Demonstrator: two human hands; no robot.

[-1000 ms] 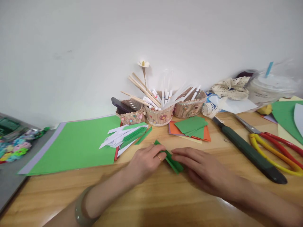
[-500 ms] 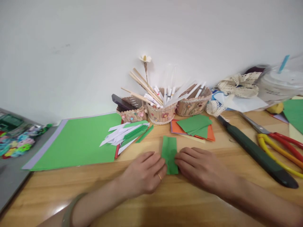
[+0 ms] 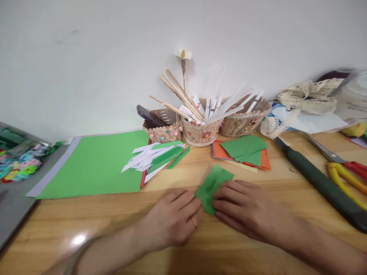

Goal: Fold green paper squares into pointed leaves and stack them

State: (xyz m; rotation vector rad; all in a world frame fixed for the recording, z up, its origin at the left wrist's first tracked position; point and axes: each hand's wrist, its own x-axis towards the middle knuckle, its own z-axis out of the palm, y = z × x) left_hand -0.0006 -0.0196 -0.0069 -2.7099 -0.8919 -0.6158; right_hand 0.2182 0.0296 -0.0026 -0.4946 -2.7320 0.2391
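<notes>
Hands, left (image 3: 174,217), right (image 3: 243,208), pinching green paper (image 3: 213,185), wooden table (image 3: 186,252)

Head-worn camera looks forward and down, close over the wooden table (image 3: 258,252).

Wooden table (image 3: 200,252), green sheet (image 3: 94,166), paper strips (image 3: 153,157), three stick baskets (image 3: 200,131), coloured squares (image 3: 243,151), scissors (image 3: 344,168)

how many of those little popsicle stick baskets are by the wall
3, side by side: left basket holding a dark phone-like thing, middle basket with sticks and pens, right basket with white strips.
</notes>
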